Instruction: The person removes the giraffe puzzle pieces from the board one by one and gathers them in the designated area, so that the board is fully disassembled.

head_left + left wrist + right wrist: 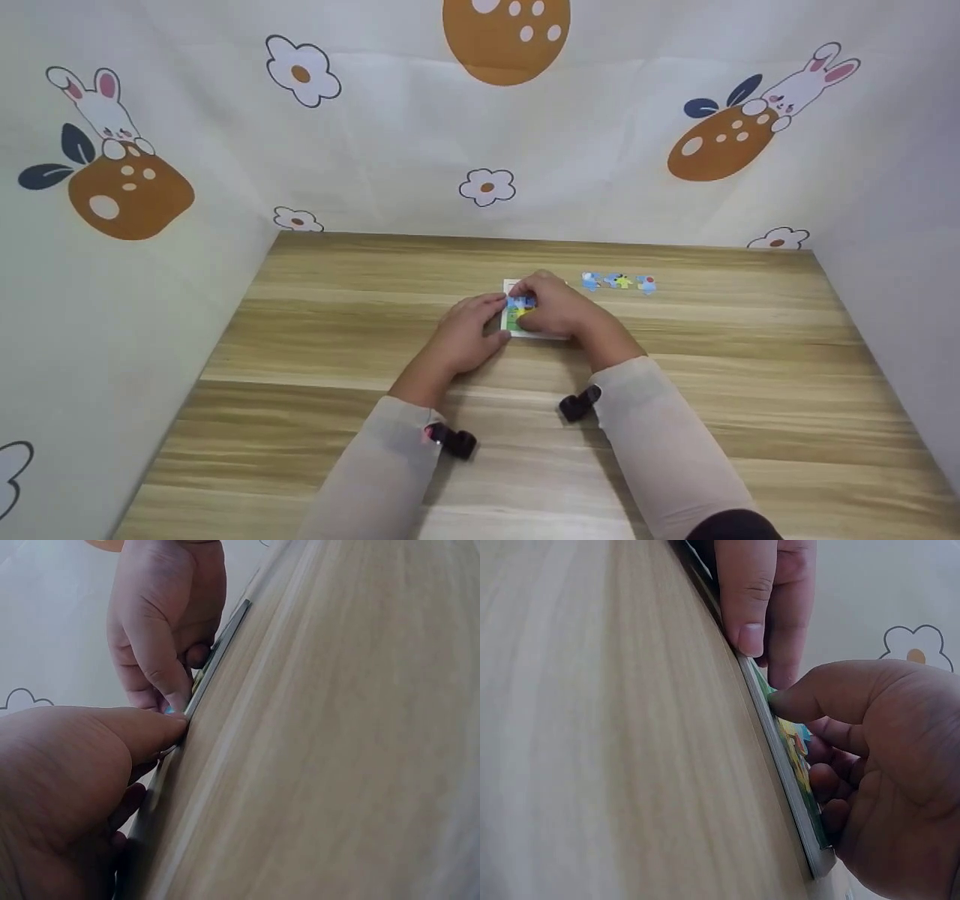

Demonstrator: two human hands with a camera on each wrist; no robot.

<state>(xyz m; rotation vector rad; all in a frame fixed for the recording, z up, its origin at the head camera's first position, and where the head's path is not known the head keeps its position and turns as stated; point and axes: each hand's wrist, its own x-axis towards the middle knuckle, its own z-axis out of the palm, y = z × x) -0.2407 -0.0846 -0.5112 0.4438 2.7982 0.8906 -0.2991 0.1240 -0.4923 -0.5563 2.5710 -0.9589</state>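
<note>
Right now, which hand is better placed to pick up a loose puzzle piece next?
Probably the right hand: it's over the puzzle, nearer the loose pieces, while the left hand is farther, at the puzzle's left edge.

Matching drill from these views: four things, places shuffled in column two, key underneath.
Things
1. bare left hand
2. bare right hand
3. loose blue-and-yellow jigsaw pieces
4. white cloth backdrop printed with rabbits

Places
A. in a row, right of the white-bordered rectangular puzzle board
B. rising behind the wood-grain table
C. at the board's left edge
D. over the board's face

Pairs: 1-C, 2-D, 3-A, 4-B
</note>
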